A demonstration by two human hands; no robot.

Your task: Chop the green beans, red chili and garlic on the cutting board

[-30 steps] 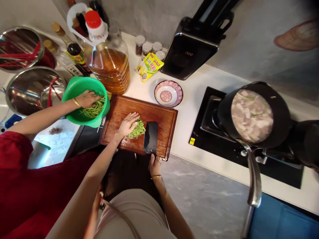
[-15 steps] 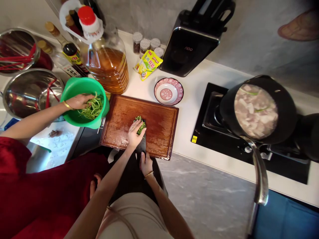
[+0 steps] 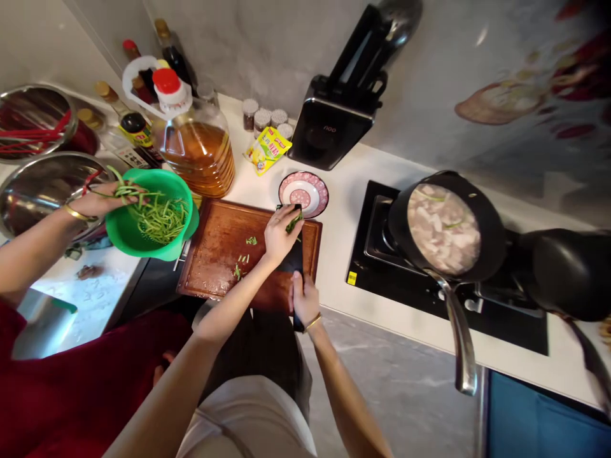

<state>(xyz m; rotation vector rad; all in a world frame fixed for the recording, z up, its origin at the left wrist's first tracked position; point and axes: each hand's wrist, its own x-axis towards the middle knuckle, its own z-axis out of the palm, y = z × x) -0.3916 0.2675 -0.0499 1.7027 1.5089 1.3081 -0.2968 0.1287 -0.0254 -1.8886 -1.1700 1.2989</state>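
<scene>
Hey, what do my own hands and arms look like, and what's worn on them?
Your right hand has a thin, gold-coloured bracelet at its wrist. Your left hand shows no bracelet. No gloves or sleeves show on either side.

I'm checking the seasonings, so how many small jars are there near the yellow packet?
4: the leftmost jar, the second jar to its right, the third jar next, and the rightmost jar, partly behind the yellow packet. Others may be hidden.
</scene>
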